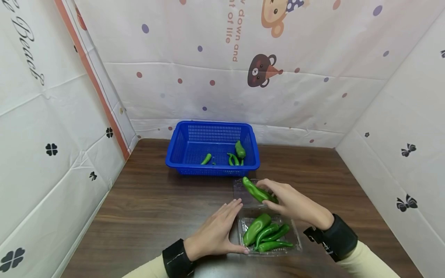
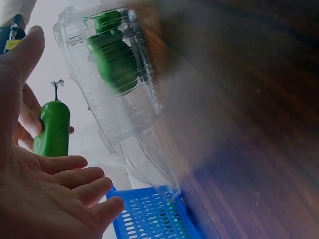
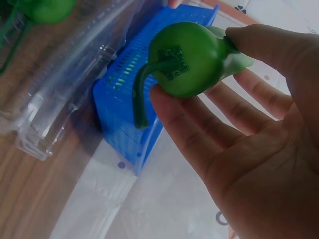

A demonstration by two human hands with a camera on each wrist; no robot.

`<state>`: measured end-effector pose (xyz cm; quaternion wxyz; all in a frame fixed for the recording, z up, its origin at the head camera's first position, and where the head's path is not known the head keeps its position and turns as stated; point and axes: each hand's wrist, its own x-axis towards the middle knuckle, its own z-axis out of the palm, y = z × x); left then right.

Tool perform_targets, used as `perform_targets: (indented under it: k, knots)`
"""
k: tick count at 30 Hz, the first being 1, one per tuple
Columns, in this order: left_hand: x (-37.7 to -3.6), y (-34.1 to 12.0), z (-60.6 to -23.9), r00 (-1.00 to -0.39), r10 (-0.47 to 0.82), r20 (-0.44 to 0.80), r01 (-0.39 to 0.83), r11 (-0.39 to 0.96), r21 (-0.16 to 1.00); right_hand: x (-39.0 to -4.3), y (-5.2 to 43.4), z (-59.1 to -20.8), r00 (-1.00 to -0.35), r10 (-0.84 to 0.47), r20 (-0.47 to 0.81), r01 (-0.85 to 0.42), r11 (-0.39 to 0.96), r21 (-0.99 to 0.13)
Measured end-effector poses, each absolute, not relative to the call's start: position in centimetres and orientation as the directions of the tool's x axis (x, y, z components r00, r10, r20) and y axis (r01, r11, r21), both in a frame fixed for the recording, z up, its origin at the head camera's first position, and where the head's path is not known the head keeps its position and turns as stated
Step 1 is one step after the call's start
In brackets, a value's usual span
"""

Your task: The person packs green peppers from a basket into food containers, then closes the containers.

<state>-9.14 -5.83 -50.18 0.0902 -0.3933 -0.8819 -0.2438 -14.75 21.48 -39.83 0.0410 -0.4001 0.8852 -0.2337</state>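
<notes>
Two hands at the pepper tray

Four green peppers (image 1: 265, 233) lie in the clear plastic tray (image 1: 295, 231) just below my right hand (image 1: 290, 200) in the head view. That hand grips one more green pepper (image 1: 257, 190), thumb and fingers closed round its lower end, held above the tray's open lid (image 1: 240, 187). My left hand (image 1: 217, 231) lies flat on the counter (image 1: 146, 208) with straight fingers, its thumb touching the tray's left wall. Beyond both hands sits a blue basket (image 1: 180, 150) holding a few more peppers (image 1: 240, 150).

From my left wrist, the left hand (image 2: 45, 199) shows its fingers spread and relaxed, holding nothing. Past the fingers, the held pepper (image 2: 54, 129) hangs in the other hand's fingertips (image 2: 30, 124), and the tray (image 2: 114, 114) with blurred peppers in it lies beside them. A corner of the basket (image 2: 149, 219) lies past my fingertips.

From my right wrist, the right hand (image 3: 249, 134) pinches the pepper (image 3: 192, 59) between thumb and fingers, the curved stem (image 3: 142, 92) pointing at the camera. Behind the pepper stands the basket (image 3: 129, 124), with the tray's lid (image 3: 65, 84) on the counter to its left.
</notes>
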Motion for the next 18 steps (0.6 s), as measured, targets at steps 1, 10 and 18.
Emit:
perform_targets:
  k: [1, 10, 18]
  knots:
    - [-9.2, -5.8, -50.3, -0.672, 0.651, 0.352, 0.74, 0.573, 0.353, -14.6, 21.6, -40.0, -0.674, -0.73, 0.112, -0.689, 0.567, -0.451]
    - [-9.1, -5.8, -50.7, -0.67, 0.665, 0.33, 0.742, 0.577, 0.341, -13.7, 22.1, -40.8, -0.673, -0.734, 0.086, -0.677, 0.566, -0.471]
    - [-9.0, -5.8, -51.0, -0.678, 0.67, 0.302, 0.731, 0.576, 0.365, -13.5, 22.3, -41.6, -0.666, -0.741, 0.085, -0.678, 0.553, -0.485]
